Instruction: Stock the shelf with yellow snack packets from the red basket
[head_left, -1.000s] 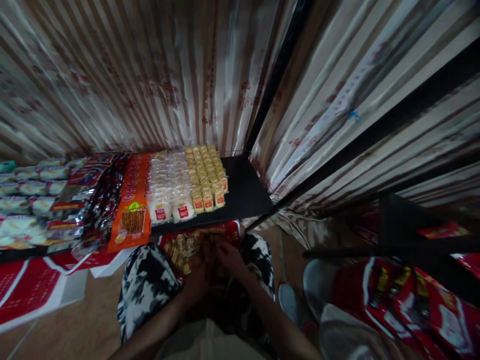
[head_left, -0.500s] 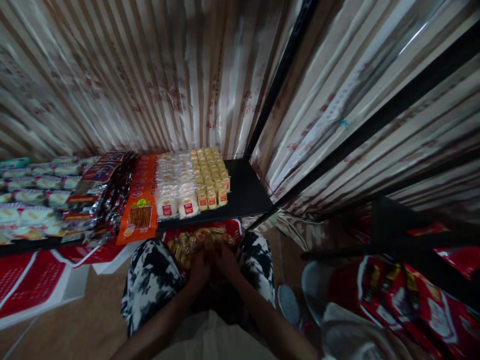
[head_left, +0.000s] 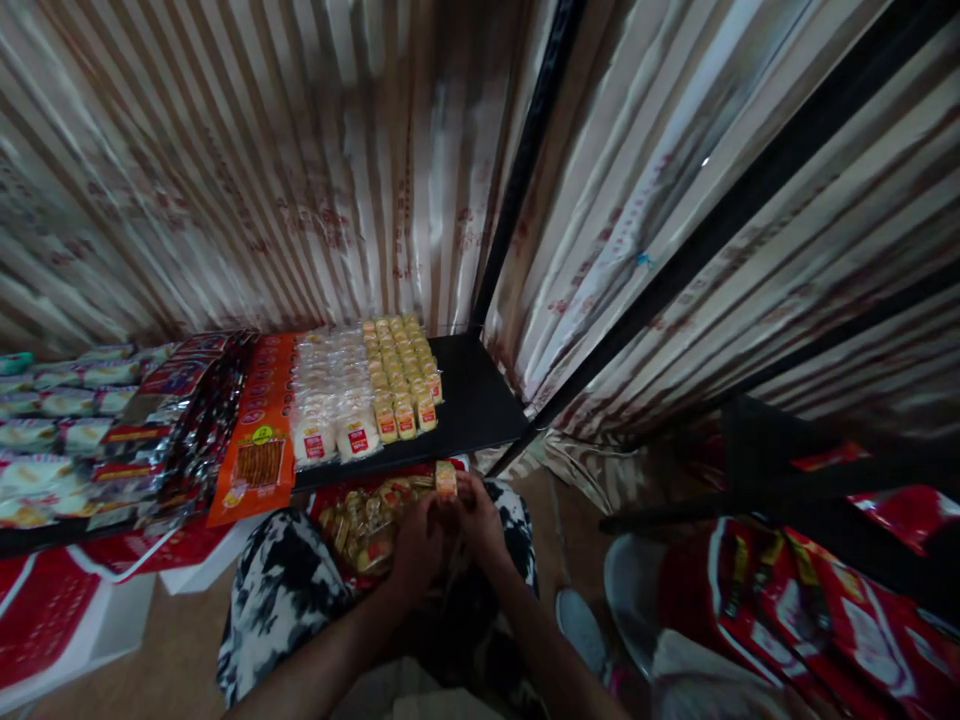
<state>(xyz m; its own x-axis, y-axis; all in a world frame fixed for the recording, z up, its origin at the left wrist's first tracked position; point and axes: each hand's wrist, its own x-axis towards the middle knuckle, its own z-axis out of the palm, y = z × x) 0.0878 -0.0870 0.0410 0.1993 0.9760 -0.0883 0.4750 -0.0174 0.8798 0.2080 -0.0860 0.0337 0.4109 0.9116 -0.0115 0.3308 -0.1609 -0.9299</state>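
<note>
Pinching a small wrapped packet [head_left: 445,479] at twelve o'clock, the right hand [head_left: 480,518] was close beside the left hand [head_left: 417,545], whose grip I could not tell. Toward eleven, a red container [head_left: 319,496] held gold-coloured packets [head_left: 367,525]. Farther, at twelve, yellow packs [head_left: 399,375] stood in rows on a black shelf [head_left: 481,395] before a striped curtain [head_left: 360,180].

Small wrapped yellow cake packet [head_left: 446,480]: pale yellow, orange-toned label facing up toward the camera, roughly upright, pinched at its 4 o'clock side, raised above the heap. Sits between 6 and 7 o'clock from frame centre. Print too blurred to read. Loose cake packets [head_left: 352,520]: golden-yellow, glossy clear wrap, heaped at mixed angles in a red container [head_left: 318,500], at 8 o'clock from the raised one. Exact count can't be told.
</note>
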